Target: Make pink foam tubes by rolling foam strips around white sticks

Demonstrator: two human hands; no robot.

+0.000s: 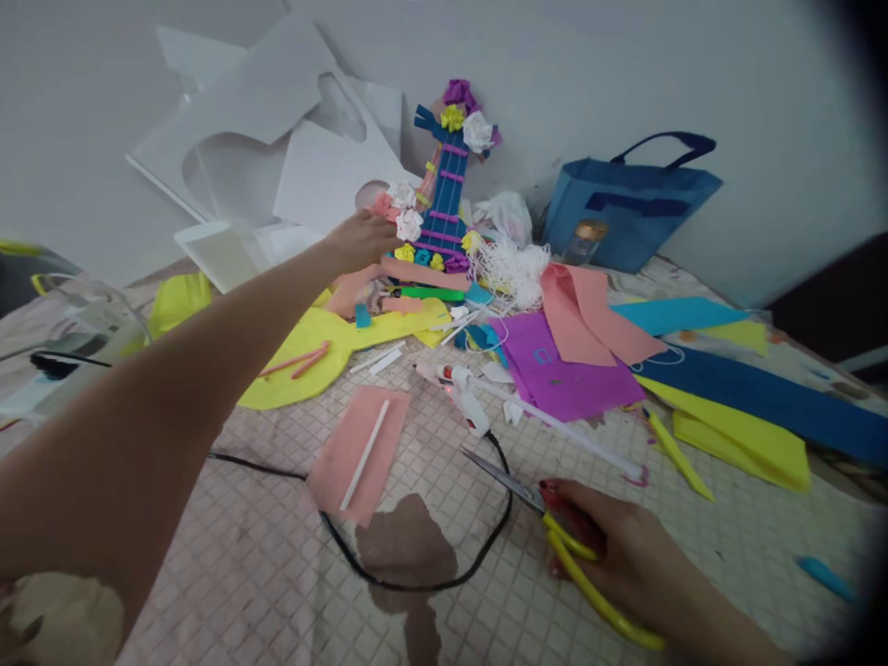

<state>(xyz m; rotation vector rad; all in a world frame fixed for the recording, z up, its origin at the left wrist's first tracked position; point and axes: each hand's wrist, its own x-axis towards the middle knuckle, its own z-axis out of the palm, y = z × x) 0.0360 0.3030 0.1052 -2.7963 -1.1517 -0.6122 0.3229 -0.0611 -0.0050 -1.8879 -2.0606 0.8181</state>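
My left hand (364, 239) reaches far forward to the decorated blue guitar-shaped craft (442, 199), its fingers at the pink and white paper flowers (399, 211) on the left side. Whether those fingers grip a flower is too small to tell. At the lower right, my right hand (610, 546) is closed around the yellow-handled scissors (573, 546), whose blades point up and left. Past the blade tips lies a white glue gun (462, 398) with a black cord. A pink paper piece (361, 449) with a white strip on it rests left of the cord loop.
Yellow paper (312, 356) lies under my left forearm. Purple paper (561, 370), coral paper (589, 310) and long blue paper (770, 388) cover the right side. White foam boards (277, 129) and a blue bag (624, 217) stand against the wall. White yarn (513, 268) sits beside the craft.
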